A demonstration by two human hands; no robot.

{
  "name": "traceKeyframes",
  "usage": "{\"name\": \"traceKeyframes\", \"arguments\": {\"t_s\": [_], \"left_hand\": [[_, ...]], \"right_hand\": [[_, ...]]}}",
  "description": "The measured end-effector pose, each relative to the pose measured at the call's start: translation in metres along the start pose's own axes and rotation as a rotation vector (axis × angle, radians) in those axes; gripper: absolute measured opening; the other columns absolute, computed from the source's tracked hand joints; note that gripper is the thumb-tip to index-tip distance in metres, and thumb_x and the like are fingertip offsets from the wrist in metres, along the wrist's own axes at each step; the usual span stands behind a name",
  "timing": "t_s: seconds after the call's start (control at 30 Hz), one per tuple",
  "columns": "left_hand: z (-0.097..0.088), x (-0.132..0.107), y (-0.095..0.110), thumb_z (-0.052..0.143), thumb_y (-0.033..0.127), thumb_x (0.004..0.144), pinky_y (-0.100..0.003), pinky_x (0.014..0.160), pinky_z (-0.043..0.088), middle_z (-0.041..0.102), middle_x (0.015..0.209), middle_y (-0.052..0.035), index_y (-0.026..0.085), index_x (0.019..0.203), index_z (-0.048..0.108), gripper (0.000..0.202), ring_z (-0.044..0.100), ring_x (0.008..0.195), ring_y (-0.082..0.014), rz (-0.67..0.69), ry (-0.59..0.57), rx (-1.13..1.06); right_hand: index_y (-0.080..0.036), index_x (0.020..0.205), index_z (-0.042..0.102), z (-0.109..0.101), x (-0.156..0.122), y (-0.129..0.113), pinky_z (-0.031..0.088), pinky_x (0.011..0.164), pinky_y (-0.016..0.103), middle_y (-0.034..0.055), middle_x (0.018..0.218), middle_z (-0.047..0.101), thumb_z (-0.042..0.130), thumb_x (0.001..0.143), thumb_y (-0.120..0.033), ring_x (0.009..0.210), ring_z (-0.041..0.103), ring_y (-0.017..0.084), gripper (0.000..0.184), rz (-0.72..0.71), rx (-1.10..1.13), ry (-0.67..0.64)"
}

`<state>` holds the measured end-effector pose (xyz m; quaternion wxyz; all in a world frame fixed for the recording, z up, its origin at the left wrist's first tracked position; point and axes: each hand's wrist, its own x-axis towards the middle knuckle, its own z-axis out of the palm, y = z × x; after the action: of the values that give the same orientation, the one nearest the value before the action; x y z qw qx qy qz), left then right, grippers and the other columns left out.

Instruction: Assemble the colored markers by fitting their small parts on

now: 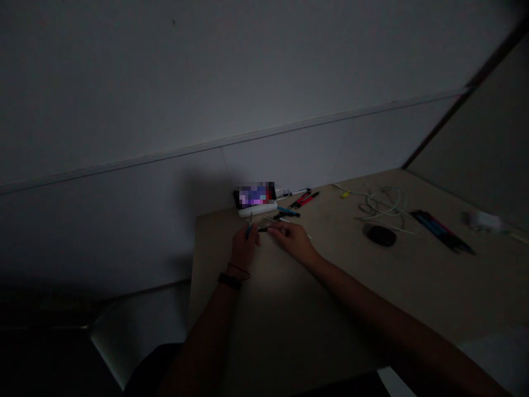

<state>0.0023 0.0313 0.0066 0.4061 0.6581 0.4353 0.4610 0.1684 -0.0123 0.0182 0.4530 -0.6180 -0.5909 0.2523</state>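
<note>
My left hand [243, 246] is closed around a slim blue pen [248, 230], which stands nearly upright with its thin tip pointing up. Close beside it, my right hand [292, 238] pinches a small dark piece [263, 229] between thumb and fingertips. That piece reaches toward the left hand's fingers; in the dim light I cannot tell if it touches them. Just beyond the hands, a blue pen [288, 210] and several dark pen parts [282, 215] lie on the desk [264, 309]. Red and black pens [308, 199] rest a little farther back.
A lit phone [254, 195] leans above a white block [258, 209] near the wall [165, 220]. On the right are a black computer mouse [381, 235], a coiled white cable [386, 212], a dark pack of pens [442, 231] and a blurred white object [482, 221].
</note>
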Motion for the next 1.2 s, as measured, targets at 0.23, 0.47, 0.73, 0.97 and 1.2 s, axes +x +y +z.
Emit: {"name": "traceKeyframes", "arguments": {"t_s": [0.23, 0.47, 0.73, 0.97, 1.2], "left_hand": [[0.001, -0.002, 0.0, 0.051, 0.055, 0.098, -0.027, 0.064, 0.043, 0.056, 0.057, 0.0017, 0.02, 0.064, 0.057, 0.049, 0.054, 0.058, -0.0136, -0.006, -0.047, -0.008], [0.003, -0.003, -0.001, 0.054, 0.051, 0.096, -0.026, 0.061, 0.04, 0.058, 0.058, 0.002, 0.019, 0.071, 0.064, 0.042, 0.056, 0.058, -0.0141, -0.019, -0.101, 0.074], [0.004, -0.005, -0.001, 0.055, 0.052, 0.096, -0.026, 0.058, 0.039, 0.059, 0.057, 0.0019, 0.02, 0.073, 0.067, 0.041, 0.056, 0.056, -0.0148, 0.019, -0.151, 0.143], [0.004, -0.006, 0.002, 0.055, 0.05, 0.097, -0.027, 0.06, 0.039, 0.061, 0.057, 0.0013, 0.021, 0.074, 0.067, 0.039, 0.058, 0.056, -0.0155, 0.038, -0.171, 0.182], [0.004, -0.006, 0.0, 0.053, 0.05, 0.098, -0.028, 0.059, 0.038, 0.061, 0.057, 0.0011, 0.022, 0.072, 0.067, 0.04, 0.058, 0.057, -0.0167, 0.085, -0.176, 0.233]], "right_hand": [[-0.016, 0.099, 0.078, -0.002, 0.003, -0.004, 0.043, 0.059, 0.027, 0.0, 0.064, 0.06, 0.063, 0.086, -0.052, 0.061, 0.053, 0.017, 0.041, 0.051, 0.19, 0.182], [-0.021, 0.106, 0.075, -0.012, 0.002, -0.016, 0.056, 0.072, 0.034, 0.0037, 0.08, 0.068, 0.061, 0.09, -0.053, 0.078, 0.065, 0.021, 0.039, -0.038, 0.278, 0.316], [-0.021, 0.106, 0.076, -0.02, -0.001, -0.026, 0.059, 0.067, 0.033, 0.004, 0.083, 0.07, 0.061, 0.09, -0.058, 0.075, 0.065, 0.019, 0.042, -0.079, 0.268, 0.371], [-0.022, 0.106, 0.077, -0.017, 0.001, -0.023, 0.062, 0.075, 0.037, 0.0065, 0.096, 0.076, 0.063, 0.089, -0.056, 0.086, 0.07, 0.022, 0.04, -0.068, 0.278, 0.322], [-0.022, 0.106, 0.077, -0.017, 0.0, -0.023, 0.061, 0.072, 0.036, 0.0051, 0.09, 0.075, 0.062, 0.089, -0.056, 0.08, 0.069, 0.021, 0.041, -0.076, 0.258, 0.325]]}}
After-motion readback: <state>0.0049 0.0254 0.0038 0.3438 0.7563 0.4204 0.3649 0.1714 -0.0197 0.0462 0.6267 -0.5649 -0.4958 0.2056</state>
